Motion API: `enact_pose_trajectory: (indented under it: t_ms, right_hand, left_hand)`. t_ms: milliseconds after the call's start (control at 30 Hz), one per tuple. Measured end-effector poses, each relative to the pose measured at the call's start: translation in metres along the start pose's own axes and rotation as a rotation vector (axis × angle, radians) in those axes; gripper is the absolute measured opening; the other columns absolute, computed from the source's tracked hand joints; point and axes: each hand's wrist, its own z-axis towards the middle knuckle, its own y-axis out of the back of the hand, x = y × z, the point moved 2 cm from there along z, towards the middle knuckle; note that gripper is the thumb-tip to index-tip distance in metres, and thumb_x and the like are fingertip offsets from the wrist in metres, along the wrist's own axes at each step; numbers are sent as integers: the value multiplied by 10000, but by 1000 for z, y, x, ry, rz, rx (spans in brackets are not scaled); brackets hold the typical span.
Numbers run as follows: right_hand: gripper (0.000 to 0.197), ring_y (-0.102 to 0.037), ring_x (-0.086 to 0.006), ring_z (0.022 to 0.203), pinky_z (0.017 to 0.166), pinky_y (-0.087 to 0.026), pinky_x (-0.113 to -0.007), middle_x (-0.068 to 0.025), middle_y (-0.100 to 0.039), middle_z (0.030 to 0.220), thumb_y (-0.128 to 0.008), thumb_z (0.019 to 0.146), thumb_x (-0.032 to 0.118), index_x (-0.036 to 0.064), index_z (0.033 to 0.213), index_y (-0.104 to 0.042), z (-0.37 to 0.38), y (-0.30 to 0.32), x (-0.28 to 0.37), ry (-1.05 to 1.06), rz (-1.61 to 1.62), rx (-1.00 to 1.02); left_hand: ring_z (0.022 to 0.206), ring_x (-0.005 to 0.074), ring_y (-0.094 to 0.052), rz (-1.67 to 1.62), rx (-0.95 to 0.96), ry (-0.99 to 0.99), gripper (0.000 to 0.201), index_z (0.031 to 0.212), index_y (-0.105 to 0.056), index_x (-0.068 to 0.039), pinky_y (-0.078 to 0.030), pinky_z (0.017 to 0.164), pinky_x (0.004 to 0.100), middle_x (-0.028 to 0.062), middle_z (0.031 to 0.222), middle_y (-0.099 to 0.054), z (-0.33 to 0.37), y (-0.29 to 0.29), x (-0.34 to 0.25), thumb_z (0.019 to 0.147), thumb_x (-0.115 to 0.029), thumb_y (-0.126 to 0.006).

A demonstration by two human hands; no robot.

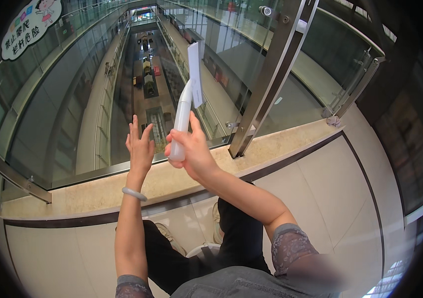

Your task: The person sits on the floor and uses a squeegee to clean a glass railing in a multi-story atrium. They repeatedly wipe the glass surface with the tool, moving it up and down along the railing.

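Squeegee [184, 105] points forward, clasped in outstretched right hand [194, 149].

A pale tiled floor [315, 198] spans the lower frame, with two shoes [170, 238] on it at bottom centre; a beige ledge [291, 145] crosses mid-frame, bearing a metal post [269, 82] right of centre.

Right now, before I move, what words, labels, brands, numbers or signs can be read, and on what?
Cloud-shaped white sign on the glass balustrade: two rows of dark characters, legible, but I don't copy wording; coloured blocks above, too small to read.
White squeegee in the right hand: faint marks on its head, too small to read.
Bright panel far down the atrium: too small to read.
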Motion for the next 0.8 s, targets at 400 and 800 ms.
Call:
enact_pose_trajectory:
  t_ms: [400, 800]
  right_hand:
    - [818, -615, -205, 647, 451, -497, -310, -143, -484, 1045, -514, 931, 68, 197, 1477, 81, 49, 0, -37, 284, -23, -195]
    - [954, -584, -204, 607, 370, -429, -284, -172, -477, 988, -548, 849, 11, 227, 1452, 159, 68, 48, -41, 210, -123, -412]
  left_hand:
    - [1416, 385, -228, 43, 36, 8, 542, 1302, -527, -125, -226, 1100, 521, 161, 1573, -128, 0, -2, 11, 790, 25, -622]
    - [1412, 352, -246, 31, 49, -38, 532, 1289, -533, -111, -267, 1084, 508, 169, 1571, -113, 0, 0, 14, 787, 43, -618]
